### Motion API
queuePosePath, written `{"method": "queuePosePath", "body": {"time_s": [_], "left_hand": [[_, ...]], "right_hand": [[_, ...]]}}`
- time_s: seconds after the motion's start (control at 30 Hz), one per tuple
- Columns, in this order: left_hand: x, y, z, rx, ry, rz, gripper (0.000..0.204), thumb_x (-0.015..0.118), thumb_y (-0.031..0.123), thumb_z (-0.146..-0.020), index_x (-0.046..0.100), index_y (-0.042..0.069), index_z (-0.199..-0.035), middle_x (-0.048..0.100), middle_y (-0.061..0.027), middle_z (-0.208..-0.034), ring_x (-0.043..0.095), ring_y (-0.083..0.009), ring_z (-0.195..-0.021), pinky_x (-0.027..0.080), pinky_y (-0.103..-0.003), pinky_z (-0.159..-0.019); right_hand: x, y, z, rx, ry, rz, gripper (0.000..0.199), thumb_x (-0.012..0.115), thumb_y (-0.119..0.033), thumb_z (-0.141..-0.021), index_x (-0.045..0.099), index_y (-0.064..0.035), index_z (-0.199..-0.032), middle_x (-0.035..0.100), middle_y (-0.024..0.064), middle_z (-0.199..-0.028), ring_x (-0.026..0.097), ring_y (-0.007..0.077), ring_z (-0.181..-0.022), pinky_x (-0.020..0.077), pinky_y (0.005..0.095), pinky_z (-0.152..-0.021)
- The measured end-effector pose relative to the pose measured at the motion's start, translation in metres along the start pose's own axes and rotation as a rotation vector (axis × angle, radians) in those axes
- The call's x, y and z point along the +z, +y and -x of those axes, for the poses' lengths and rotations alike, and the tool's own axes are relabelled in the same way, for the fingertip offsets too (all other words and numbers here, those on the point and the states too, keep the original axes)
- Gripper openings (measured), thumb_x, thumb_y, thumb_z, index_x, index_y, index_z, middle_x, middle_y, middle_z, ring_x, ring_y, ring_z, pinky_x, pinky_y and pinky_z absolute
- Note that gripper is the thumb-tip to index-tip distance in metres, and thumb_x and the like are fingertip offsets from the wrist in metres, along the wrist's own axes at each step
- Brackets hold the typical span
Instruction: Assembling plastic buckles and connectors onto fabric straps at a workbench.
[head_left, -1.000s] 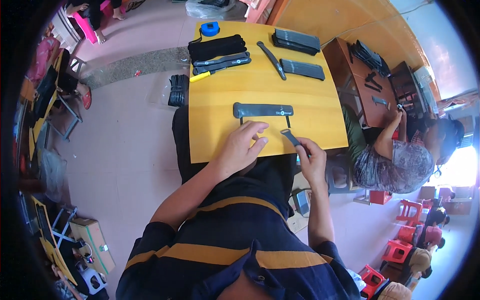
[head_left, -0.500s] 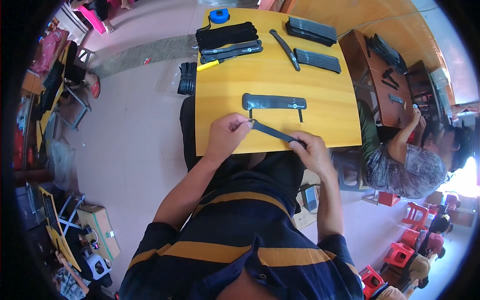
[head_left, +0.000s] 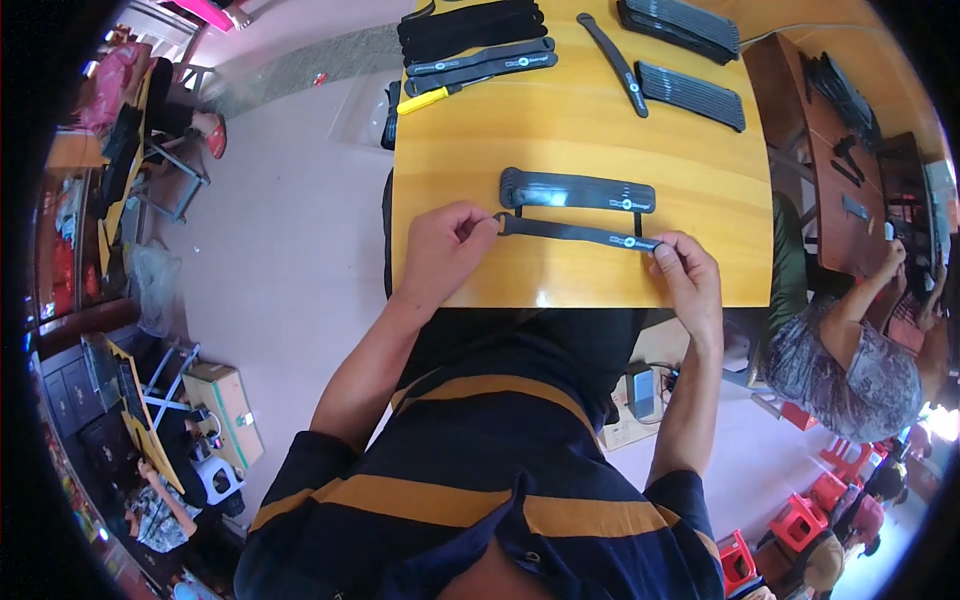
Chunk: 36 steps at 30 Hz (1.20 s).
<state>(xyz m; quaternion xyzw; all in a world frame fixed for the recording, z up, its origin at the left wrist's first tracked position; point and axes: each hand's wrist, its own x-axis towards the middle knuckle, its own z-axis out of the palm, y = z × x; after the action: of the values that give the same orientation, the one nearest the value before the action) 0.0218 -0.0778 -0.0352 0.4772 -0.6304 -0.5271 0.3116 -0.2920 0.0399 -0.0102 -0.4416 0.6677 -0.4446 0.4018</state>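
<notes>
**A thin black strap held taut by its two ends over the near edge of the table**

A long, narrow black strap [head_left: 575, 233] is stretched between two hands just inside the near edge of the yellow table [head_left: 560, 150]. It appears flat and thin, with a small loop or ring at its left end and a pale round mark near its right end. It is judged to be light and limp: support along its length seems to come only from the pull at each end, so slack would let it sag or curl. The surface looks matte, so little slipping is expected. The ends are judged the best places to be gripped, the looped end offering the firmer purchase.

The left hand [head_left: 440, 250] is closed narrowly, thumb and fingertips pinched on the looped end. The right hand [head_left: 688, 278] is likewise pinched shut on the opposite end, beside the pale mark.

Just beyond the strap, further onto the table, a wider black band [head_left: 577, 190] is laid parallel to it, apparently not touching. Well beyond that, at the table's far side, stacked black straps [head_left: 475, 35], a yellow-handled tool [head_left: 432, 97], a single slim strap [head_left: 612, 62] and ribbed black pieces [head_left: 692, 95] are seen. To the right of the table, another person [head_left: 850, 350] is seated at a brown bench [head_left: 850, 150].
</notes>
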Motion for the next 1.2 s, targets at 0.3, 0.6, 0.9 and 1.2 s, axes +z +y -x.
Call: {"method": "queuePosePath", "body": {"time_s": [0.3, 0.6, 0.9, 1.2], "left_hand": [[0.006, 0.018, -0.018, -0.046, 0.016, -0.122, 0.014, 0.072, 0.011, -0.095, 0.071, 0.0, -0.086, 0.057, 0.0056, -0.067, 0.049, -0.0021, -0.063, 0.039, -0.022, -0.056], [0.008, 0.019, -0.025, -0.113, 0.008, -0.212, 0.015, 0.068, 0.01, -0.094, 0.068, 0.0, -0.082, 0.053, -0.0044, -0.059, 0.045, -0.0063, -0.055, 0.037, -0.027, -0.051], [0.008, 0.023, -0.027, -0.16, -0.007, -0.212, 0.017, 0.069, 0.011, -0.096, 0.069, 0.0, -0.083, 0.053, 0.0048, -0.061, 0.044, -0.0018, -0.059, 0.035, -0.024, -0.051], [0.013, 0.024, -0.03, -0.092, 0.019, -0.345, 0.016, 0.07, 0.01, -0.094, 0.069, 0.0, -0.082, 0.054, -0.0007, -0.058, 0.047, -0.0048, -0.054, 0.037, -0.026, -0.05]], "right_hand": [[-0.003, 0.011, -0.031, 0.106, 0.054, -0.104, 0.011, 0.064, -0.01, -0.103, 0.07, -0.0008, -0.102, 0.061, -0.0032, -0.08, 0.053, 0.0049, -0.074, 0.0446, 0.0208, -0.067], [-0.003, 0.004, -0.04, 0.2, 0.045, -0.077, 0.017, 0.064, -0.016, -0.104, 0.068, -0.0012, -0.098, 0.06, -0.0026, -0.079, 0.052, 0.0057, -0.071, 0.0435, 0.0212, -0.065], [0.001, 0.003, -0.048, 0.188, 0.079, 0.028, 0.018, 0.065, -0.016, -0.104, 0.069, -0.0007, -0.095, 0.058, -0.0031, -0.076, 0.05, 0.0054, -0.069, 0.0423, 0.0217, -0.063], [-0.002, 0.008, -0.05, 0.191, 0.084, 0.037, 0.017, 0.066, -0.016, -0.103, 0.07, -0.0008, -0.096, 0.058, -0.0055, -0.076, 0.049, 0.0033, -0.069, 0.0402, 0.0206, -0.061]]}}
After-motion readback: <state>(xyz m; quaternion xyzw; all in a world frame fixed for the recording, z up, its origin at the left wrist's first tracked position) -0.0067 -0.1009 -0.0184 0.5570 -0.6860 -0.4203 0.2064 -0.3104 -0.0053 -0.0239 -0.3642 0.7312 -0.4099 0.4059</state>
